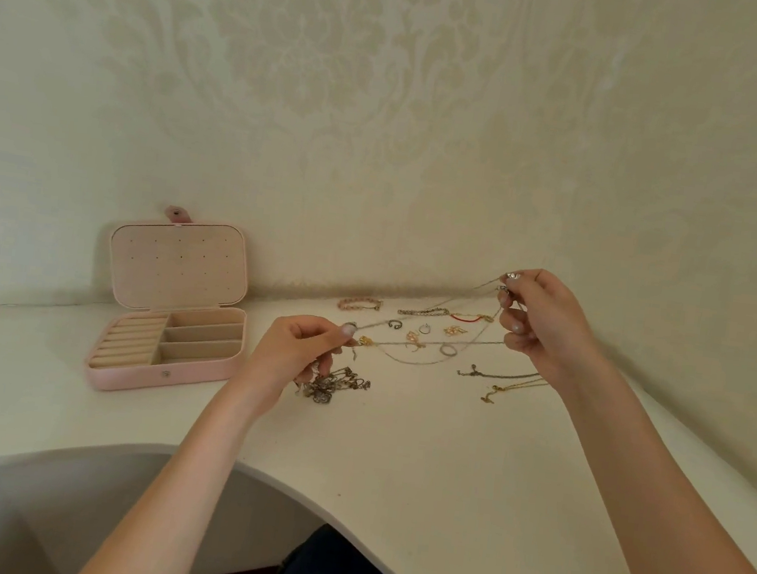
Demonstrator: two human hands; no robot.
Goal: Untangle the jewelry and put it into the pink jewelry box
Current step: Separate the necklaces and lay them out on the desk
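A thin silver chain (pixel 443 342) is stretched in the air between my two hands. My left hand (pixel 301 349) pinches one end near a small gold charm (pixel 365 341). My right hand (pixel 540 324), raised higher at the right, pinches the other end, with loops of chain running through its fingers. A dark tangled clump of jewelry (pixel 332 384) lies on the table just under my left hand. The pink jewelry box (pixel 159 370) stands open at the left, lid upright, its ring rolls and compartments holding nothing.
Laid out on the white table (pixel 418 456) near the wall are a pink bracelet (pixel 359 304), a silver bracelet (pixel 423 312), a red cord bracelet (pixel 469 318), several rings and earrings (pixel 423 336), and two chains (pixel 505 381) at the right. The table's front edge curves inward.
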